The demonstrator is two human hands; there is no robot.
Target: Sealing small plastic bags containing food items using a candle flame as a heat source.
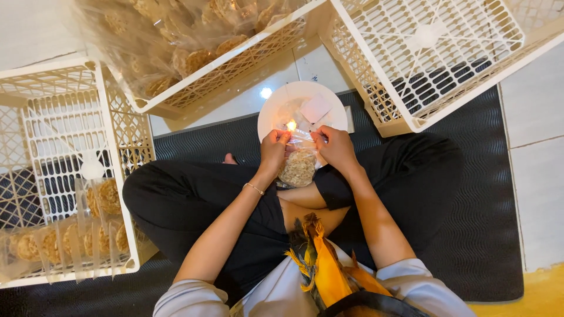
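Seated cross-legged on a dark mat [470, 194], a person holds a clear bag of round crackers [298, 166] over a small flame [291, 125] on a white plate [276, 108]. Left hand [275, 149] and right hand [336, 147] each keep a closed grip on the bag's top edge. Sealing well likely means holding the plastic taut and fingers away from the flame. White crates [114, 123] of bagged crackers stand nearby.

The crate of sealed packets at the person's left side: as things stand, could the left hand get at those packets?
Probably yes. The crate is open-topped beside the left knee, with the packets exposed, but the left hand is now pinching a clear bag with the right hand.
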